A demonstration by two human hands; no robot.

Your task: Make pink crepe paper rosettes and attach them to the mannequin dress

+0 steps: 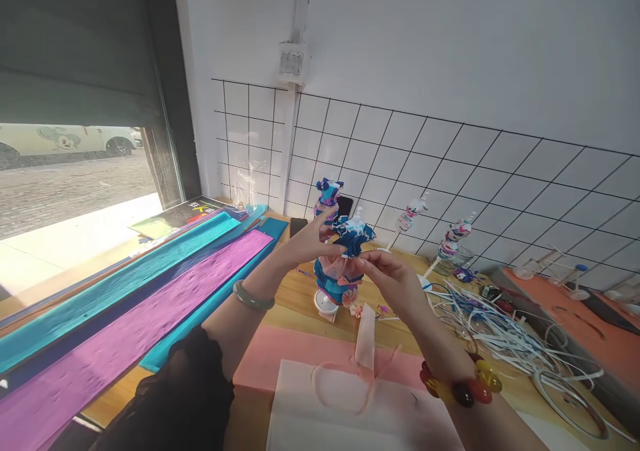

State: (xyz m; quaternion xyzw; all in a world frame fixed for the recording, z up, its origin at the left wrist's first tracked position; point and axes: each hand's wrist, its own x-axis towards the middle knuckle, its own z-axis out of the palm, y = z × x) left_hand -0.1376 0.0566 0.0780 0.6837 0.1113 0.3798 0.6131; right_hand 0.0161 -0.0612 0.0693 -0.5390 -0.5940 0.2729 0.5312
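Note:
A miniature dress form [354, 241] in a crinkled paper dress stands upright on a white round base [326, 303]. Dark blue ruffles cover its top, and the skirt [333, 284] has pink and teal layers. My left hand [314, 241] curls around the left of the bodice, thumb at the front. From the right, my right hand [387, 272] pinches at the waist with thumb and forefinger; what lies between those fingertips is too small to make out. Pink paper rosettes [353, 303] are by the skirt's hem. A pink paper strip [366, 337] lies nearer me.
Behind stand another blue-dressed form [327, 194] and two small decorated forms on sticks, one [413, 214] left of the other [454, 239]. Tangled white cords [500, 337] cover the table's right. Purple paper [150, 331] and teal paper [125, 284] stretch along the left. A wire grid [380, 151] lines the wall.

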